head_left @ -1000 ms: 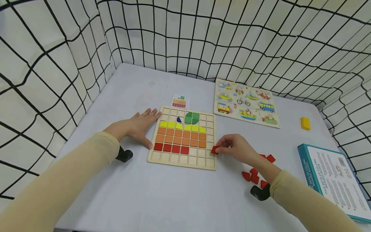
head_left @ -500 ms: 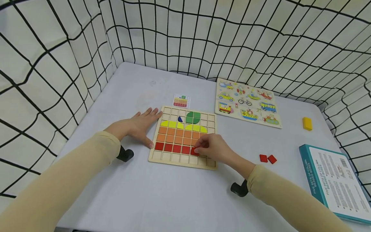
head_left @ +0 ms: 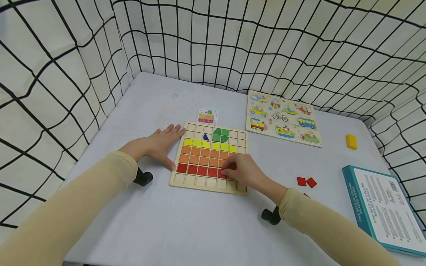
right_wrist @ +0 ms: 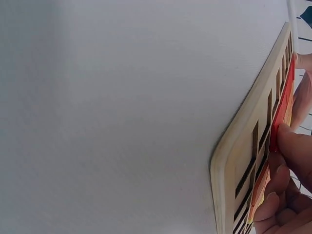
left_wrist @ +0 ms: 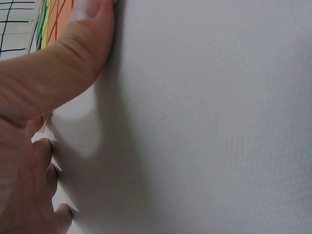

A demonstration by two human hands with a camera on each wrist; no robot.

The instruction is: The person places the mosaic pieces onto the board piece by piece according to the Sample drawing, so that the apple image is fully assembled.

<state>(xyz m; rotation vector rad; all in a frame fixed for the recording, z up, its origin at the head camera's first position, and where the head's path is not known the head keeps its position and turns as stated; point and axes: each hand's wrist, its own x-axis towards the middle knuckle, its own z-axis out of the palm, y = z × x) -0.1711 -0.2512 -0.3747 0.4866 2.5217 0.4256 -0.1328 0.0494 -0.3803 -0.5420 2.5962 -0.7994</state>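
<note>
A wooden grid board point(head_left: 209, 181) lies on the white table, with a row of red square tiles point(head_left: 202, 170) below orange tiles point(head_left: 199, 160), yellow pieces point(head_left: 197, 142), a dark blue piece point(head_left: 206, 137) and green pieces point(head_left: 220, 135). My left hand point(head_left: 156, 145) rests beside the board with fingers spread, thumb and fingertips along its left edge. At the right end of the red row, my right hand point(head_left: 244, 170) pinches a red square tile point(head_left: 222, 173) at its cell. In the right wrist view the thumb lies on that red tile point(right_wrist: 274, 136); its far side is hidden.
A small pattern card point(head_left: 208, 116) lies behind the board. Loose red tiles point(head_left: 301, 181) lie right of it, some hidden by my forearm. Further out are a vehicle puzzle point(head_left: 284, 118), a yellow block point(head_left: 351, 142) and a teal-edged box point(head_left: 389, 207). Black netting point(head_left: 219, 45) encloses the table.
My right hand has carried the red tile left from the board's right edge to the end of the red row, then stayed nearly still. My left hand has not moved.
</note>
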